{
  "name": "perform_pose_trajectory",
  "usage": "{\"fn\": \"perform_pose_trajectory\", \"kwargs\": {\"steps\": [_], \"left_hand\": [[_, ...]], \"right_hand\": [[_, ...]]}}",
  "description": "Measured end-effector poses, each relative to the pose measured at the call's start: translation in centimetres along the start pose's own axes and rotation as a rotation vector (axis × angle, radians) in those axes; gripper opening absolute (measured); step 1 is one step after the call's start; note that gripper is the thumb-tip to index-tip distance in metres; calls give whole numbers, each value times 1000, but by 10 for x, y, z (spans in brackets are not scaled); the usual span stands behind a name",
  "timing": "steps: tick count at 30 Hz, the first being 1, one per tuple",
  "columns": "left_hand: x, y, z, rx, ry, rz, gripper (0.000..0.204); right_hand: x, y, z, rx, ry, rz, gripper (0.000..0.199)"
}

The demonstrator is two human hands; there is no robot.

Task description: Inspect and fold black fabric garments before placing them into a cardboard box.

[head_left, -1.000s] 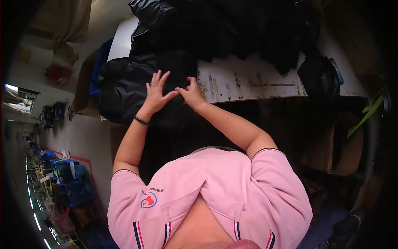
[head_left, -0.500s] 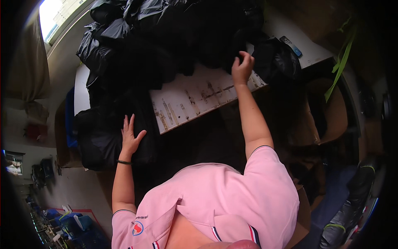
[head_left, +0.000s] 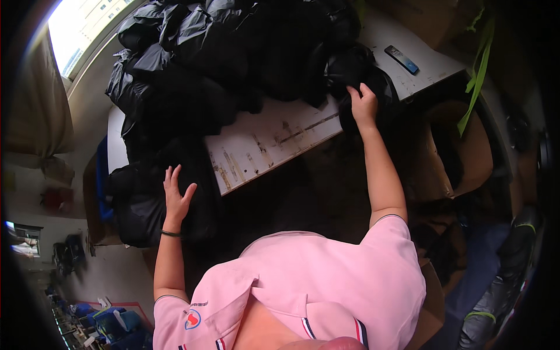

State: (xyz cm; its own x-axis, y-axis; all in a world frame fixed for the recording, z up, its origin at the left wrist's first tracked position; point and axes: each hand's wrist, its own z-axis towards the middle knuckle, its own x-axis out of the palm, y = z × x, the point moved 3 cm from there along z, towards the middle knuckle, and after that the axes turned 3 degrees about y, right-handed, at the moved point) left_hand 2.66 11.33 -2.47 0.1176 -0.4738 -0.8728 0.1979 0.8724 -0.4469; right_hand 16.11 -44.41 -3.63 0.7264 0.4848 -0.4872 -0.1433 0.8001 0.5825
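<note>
A heap of black, partly shiny fabric [head_left: 192, 76] covers much of the white table [head_left: 274, 143]. My left hand [head_left: 177, 197] lies with spread fingers on a black folded pile [head_left: 143, 210] at the table's left front. At the right front corner, my right hand [head_left: 364, 108] has its fingers curled at a black fabric piece [head_left: 364, 67] that hangs over the table edge. The thumb and forefinger show; the other fingertips are lost against the dark cloth.
A blue and dark slim device [head_left: 402, 59] lies on the table's far right. An open cardboard box [head_left: 469, 154] stands to the right below a green strip [head_left: 479, 87]. Black wrapped bundles [head_left: 493, 297] lie at the lower right. Stained tape marks run along the table's front.
My right hand has moved right and a little nearer; black fabric now covers the table's right front corner. My left hand stays on the pile, slightly shifted. The view has moved a little.
</note>
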Motion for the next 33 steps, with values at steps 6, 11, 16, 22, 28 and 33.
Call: {"fn": "perform_pose_trajectory", "kwargs": {"steps": [6, 11, 16, 22, 28, 33], "left_hand": [[9, -112, 30, 272, 286, -662, 91], [14, -189, 41, 349, 167, -911, 92], [-37, -130, 67, 192, 19, -1317, 17], [-88, -91, 84, 70, -30, -1442, 16], [-94, -88, 92, -52, -90, -1590, 22], [-73, -96, 65, 97, -32, -1614, 17]], "right_hand": [[-24, 170, -7, 433, 447, 1092, 28], [-21, 265, -34, 509, 584, 1584, 24], [-9, 243, -34, 413, 391, 1444, 25], [10, 262, -42, 102, 498, 1139, 21], [13, 253, -52, -81, 613, 817, 27], [21, 180, -77, 165, 143, 543, 36]]}}
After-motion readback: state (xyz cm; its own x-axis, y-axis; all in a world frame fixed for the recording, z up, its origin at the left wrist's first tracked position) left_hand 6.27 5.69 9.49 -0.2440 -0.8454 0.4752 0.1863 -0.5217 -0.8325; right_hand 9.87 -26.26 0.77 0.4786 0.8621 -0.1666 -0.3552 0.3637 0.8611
